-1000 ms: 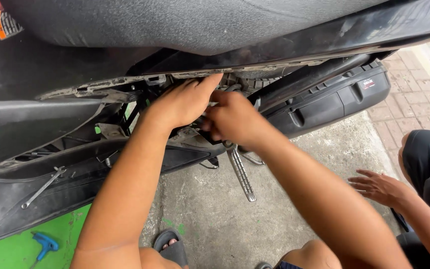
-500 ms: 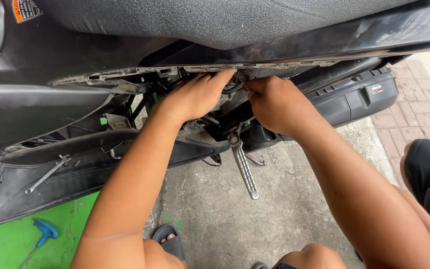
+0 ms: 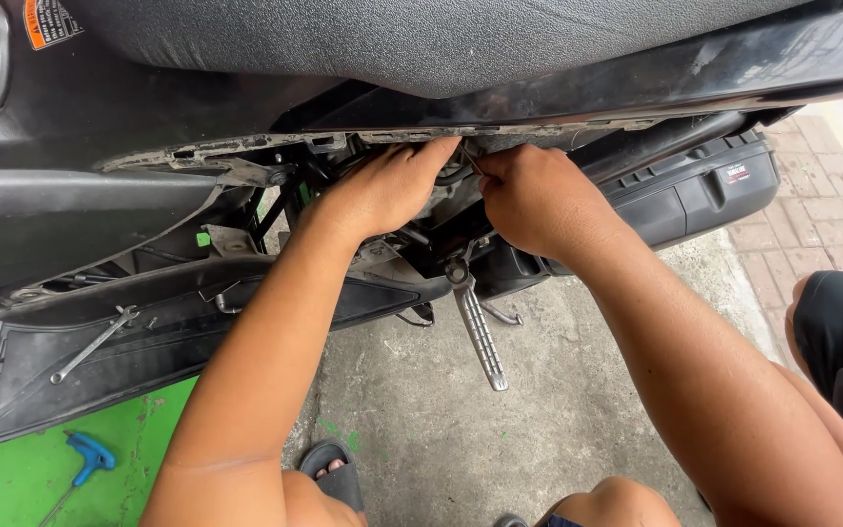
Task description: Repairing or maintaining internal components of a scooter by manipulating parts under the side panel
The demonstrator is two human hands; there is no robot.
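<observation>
Both hands are pushed into the opened underside of a black scooter (image 3: 100,215), at the upper centre of the frame, just below the edge of the seat (image 3: 421,44). The step in hand is judged to be work on a small part or fastener deep among the engine parts (image 3: 441,229). The left hand (image 3: 387,185) is laid over the opening with its fingers curled inward and upward; whether anything is gripped by them cannot be told, since the tips are hidden under the frame rail. The right hand (image 3: 539,195) is closed into a loose fist just beside it, and a thin dark wire or rod (image 3: 467,161) appears to be pinched at its top, though the grip itself is partly hidden. Any further move is judged to call for feel rather than sight, with steady fingers in a cramped, shadowed gap.

The scooter looks dusty, with its side panel removed and grimy brackets exposed. A ribbed metal footpeg (image 3: 480,337) hangs down at centre. A wrench (image 3: 95,344) lies on the footboard at lower left, and a blue T-handle tool (image 3: 90,457) lies on the green floor (image 3: 12,483). A sandalled foot (image 3: 329,468) is seen at bottom centre
</observation>
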